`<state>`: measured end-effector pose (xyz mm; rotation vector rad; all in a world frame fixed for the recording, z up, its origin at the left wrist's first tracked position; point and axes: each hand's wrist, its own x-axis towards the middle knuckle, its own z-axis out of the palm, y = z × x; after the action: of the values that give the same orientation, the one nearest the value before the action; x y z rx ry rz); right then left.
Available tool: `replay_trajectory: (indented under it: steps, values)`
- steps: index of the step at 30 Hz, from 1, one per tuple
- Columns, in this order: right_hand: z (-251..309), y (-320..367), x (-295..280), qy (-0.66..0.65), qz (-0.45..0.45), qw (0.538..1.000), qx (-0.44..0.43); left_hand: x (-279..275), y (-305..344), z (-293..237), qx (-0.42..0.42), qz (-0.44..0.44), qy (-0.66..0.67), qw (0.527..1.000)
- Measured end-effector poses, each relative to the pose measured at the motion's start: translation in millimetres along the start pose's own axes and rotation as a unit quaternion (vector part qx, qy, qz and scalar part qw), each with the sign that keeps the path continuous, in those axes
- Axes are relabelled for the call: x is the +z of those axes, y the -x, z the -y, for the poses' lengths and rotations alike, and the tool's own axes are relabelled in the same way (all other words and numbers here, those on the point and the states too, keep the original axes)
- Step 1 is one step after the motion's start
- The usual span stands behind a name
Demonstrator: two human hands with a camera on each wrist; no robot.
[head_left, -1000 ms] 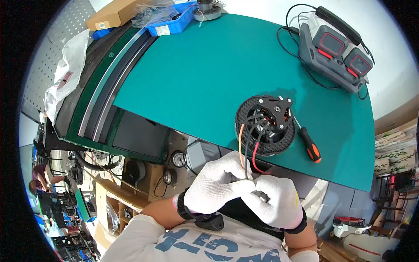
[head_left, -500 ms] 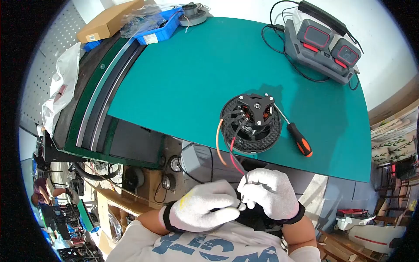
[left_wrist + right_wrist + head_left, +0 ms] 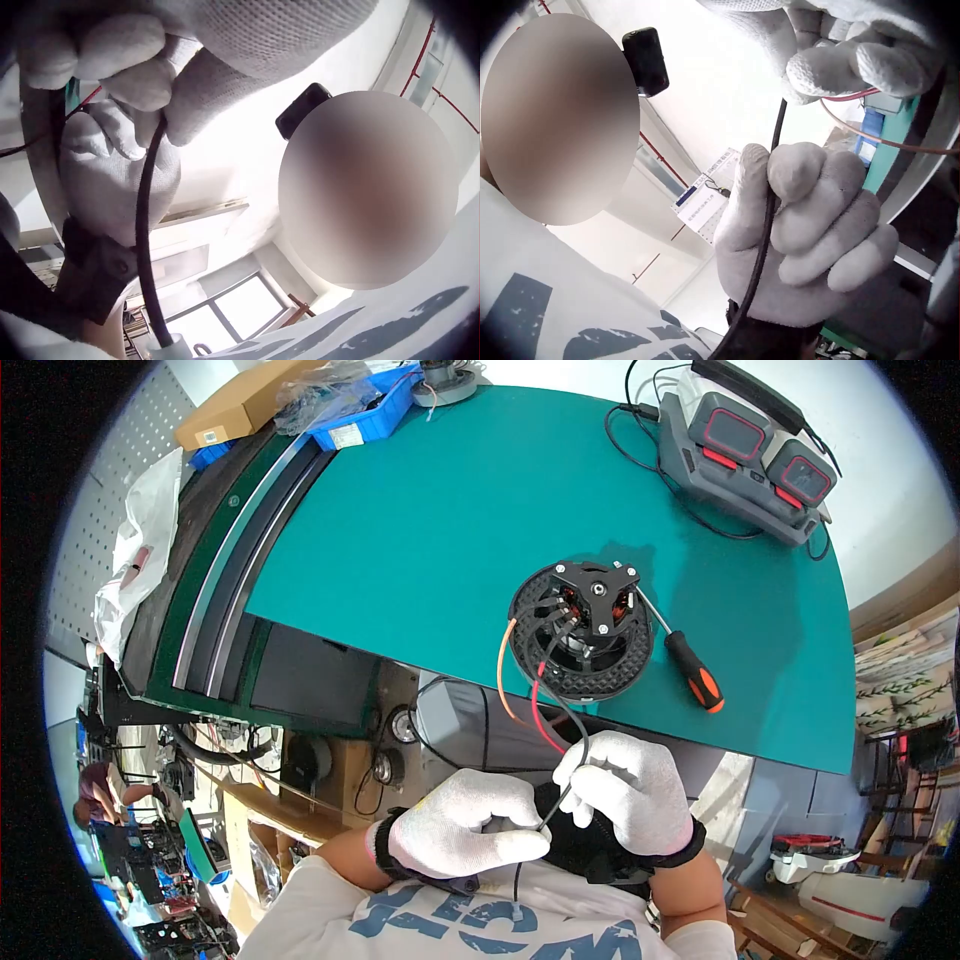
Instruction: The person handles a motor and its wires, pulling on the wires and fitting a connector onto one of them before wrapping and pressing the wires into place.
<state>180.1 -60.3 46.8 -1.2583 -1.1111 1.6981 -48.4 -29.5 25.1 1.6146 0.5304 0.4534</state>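
Note:
A round black motor (image 3: 640, 658) with copper windings and a three-armed bracket (image 3: 599, 592) lies near the table's front edge. From it a black cable (image 3: 572, 712) runs to both white-gloved hands. My right hand (image 3: 635, 792) pinches the cable nearer the motor. My left hand (image 3: 465, 825) pinches it farther along, between thumb and forefinger, in front of the shirt. Below the left hand the cable's free end hangs, tipped with a pale connector (image 3: 171, 349). A red wire (image 3: 540, 720) and an orange wire (image 3: 501, 675) also leave the motor and reach over the edge.
A screwdriver (image 3: 693, 672) with a black and orange handle lies right of the motor. At the back right stands a charger dock (image 3: 715, 475) with two battery packs. A blue bin (image 3: 370, 426) sits at the back left, beside a cardboard box (image 3: 235, 410).
Both hands have drawn back from the table edge toward the body and moved apart along the black cable. Its free end now shows below the left hand.

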Motion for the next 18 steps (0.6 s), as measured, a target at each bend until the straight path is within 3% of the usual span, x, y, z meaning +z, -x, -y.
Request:
replay_trajectory:
  steps: [12,18]
  values:
    - [-0.4,-2.2,-1.9,0.029,0.018,0.999,-0.002,3.7,-2.5,8.2,0.073,-0.011,-0.001,0.997]
    - [0.8,-0.8,-2.2,0.024,0.029,0.999,-0.006,8.0,-3.2,4.9,0.07,-0.01,-0.003,0.997]
